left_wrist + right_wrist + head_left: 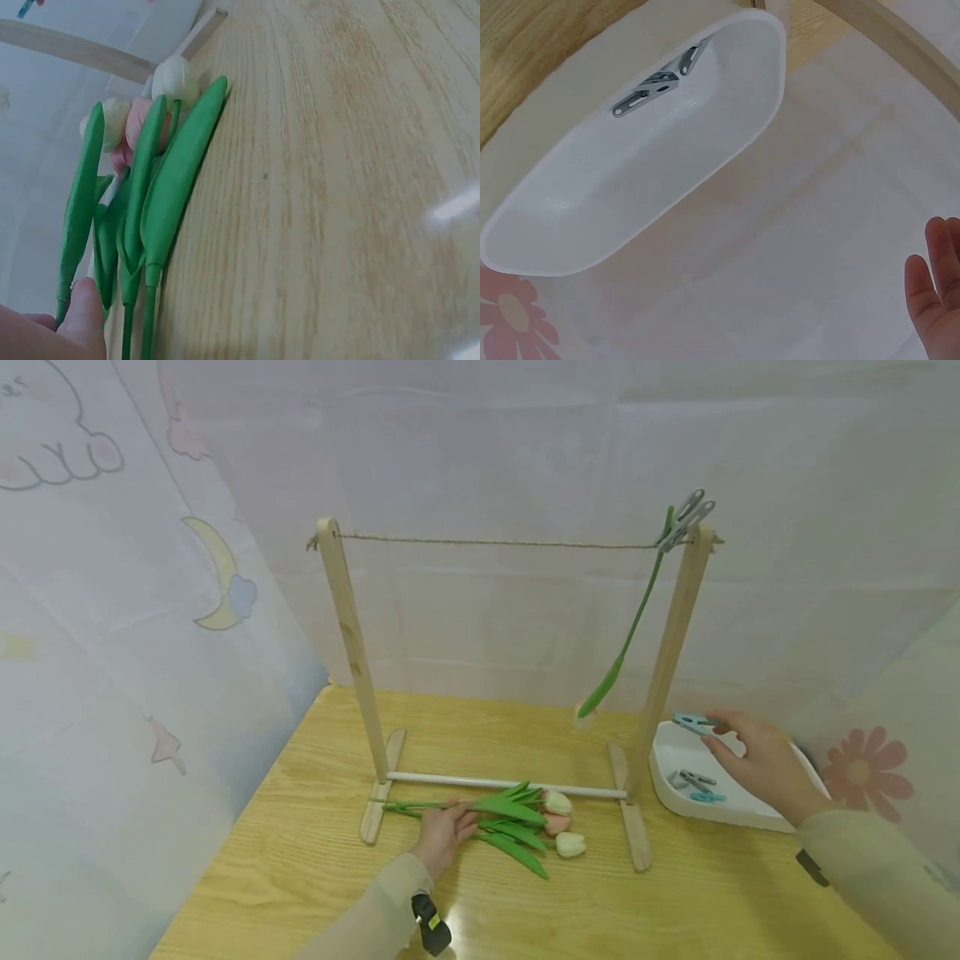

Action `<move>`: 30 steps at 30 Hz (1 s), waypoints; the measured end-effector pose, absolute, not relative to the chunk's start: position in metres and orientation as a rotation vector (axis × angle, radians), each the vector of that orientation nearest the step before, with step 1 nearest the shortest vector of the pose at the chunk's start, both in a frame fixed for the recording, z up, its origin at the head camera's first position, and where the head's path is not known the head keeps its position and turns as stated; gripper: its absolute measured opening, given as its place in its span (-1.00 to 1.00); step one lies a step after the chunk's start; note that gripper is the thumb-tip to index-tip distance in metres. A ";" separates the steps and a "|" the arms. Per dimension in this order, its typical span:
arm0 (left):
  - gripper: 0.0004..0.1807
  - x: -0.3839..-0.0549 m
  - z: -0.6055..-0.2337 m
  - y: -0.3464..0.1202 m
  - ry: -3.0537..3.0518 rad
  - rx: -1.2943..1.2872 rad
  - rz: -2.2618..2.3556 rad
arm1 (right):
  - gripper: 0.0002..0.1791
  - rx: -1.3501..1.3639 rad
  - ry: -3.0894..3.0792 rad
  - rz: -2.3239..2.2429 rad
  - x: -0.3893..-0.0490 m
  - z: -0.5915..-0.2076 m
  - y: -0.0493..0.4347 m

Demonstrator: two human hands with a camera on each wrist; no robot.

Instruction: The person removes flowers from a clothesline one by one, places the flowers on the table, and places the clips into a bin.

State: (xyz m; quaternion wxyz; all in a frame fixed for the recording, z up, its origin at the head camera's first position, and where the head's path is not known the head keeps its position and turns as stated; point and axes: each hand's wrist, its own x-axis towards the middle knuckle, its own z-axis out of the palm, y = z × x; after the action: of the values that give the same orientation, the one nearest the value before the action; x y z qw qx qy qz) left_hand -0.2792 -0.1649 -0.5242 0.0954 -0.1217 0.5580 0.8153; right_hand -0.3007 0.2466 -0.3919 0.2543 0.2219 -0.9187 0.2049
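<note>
Several artificial tulips (570, 845) with white and pink heads lie side by side on the table, stems pointing left. My left hand (442, 837) is at their stems; in the left wrist view its thumb and finger pinch the stem of one white tulip (81, 202), just below the leaf. Over the white tray (738, 806), my right hand (757, 768) pinches a blue clothespin (692, 721) between thumb and fingers. In the right wrist view only some fingers show and the clothespin is out of sight.
A wooden frame (352, 647) stands on the table with a twine line (487, 542) across its top. Grey clothespins (684, 522) fix a tulip (636, 618) head-down near the right post. Grey clothespins (646, 96) and a blue one (707, 797) lie in the tray.
</note>
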 end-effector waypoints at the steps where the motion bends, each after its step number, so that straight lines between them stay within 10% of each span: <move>1: -0.50 -0.279 -0.525 -0.166 1.650 -0.369 2.407 | -0.64 0.597 -2.509 0.562 -0.301 -0.393 0.247; 30: -0.52 -0.278 -0.532 -0.174 1.589 -0.391 2.316 | -0.67 0.481 -2.812 0.598 -0.326 -0.421 0.275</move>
State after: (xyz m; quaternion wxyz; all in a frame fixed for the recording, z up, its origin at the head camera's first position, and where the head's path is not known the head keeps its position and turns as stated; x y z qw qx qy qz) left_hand -0.2782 -0.1739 -0.5323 0.1526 -0.1363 0.5537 0.8072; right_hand -0.3255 0.2746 -0.4207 0.1133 0.1639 -0.9585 0.2039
